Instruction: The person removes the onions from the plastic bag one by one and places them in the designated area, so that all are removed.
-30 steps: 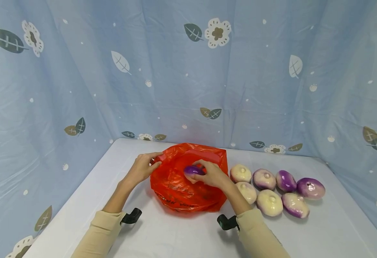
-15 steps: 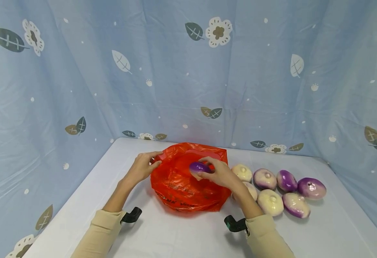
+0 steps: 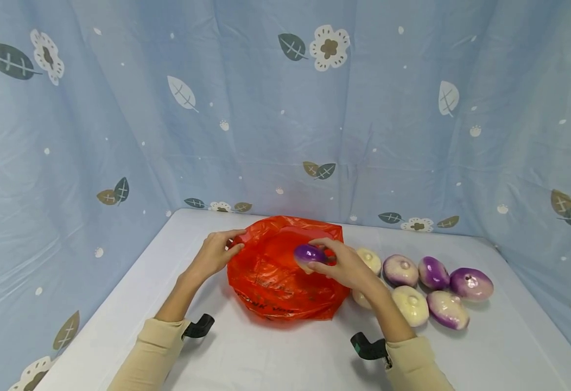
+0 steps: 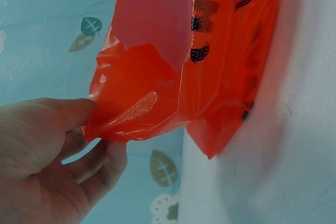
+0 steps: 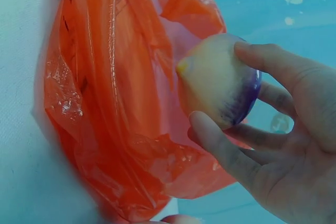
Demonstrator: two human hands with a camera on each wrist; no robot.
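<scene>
My right hand [image 3: 346,266] grips a glossy purple-and-cream turnip [image 3: 308,256] over the mouth of a red plastic bag [image 3: 276,282]. In the right wrist view, fingers and thumb curl round the turnip [image 5: 218,82], its cream side with a yellowish nub facing the bag. At the bag's left edge, my left hand [image 3: 214,253] pinches the rim; the left wrist view shows thumb and fingers on the thin red plastic [image 4: 139,87]. The bag lies with its opening spread, dark printing along its near side.
Several more turnips [image 3: 409,307] sit in two rows on the white table [image 3: 266,358], right of the bag and partly behind my right forearm. A blue patterned curtain [image 3: 266,108] rises behind the table and at both sides.
My right hand has moved a little to the right with the turnip, from the middle of the bag's mouth toward its right side. The left hand stays at the rim.
</scene>
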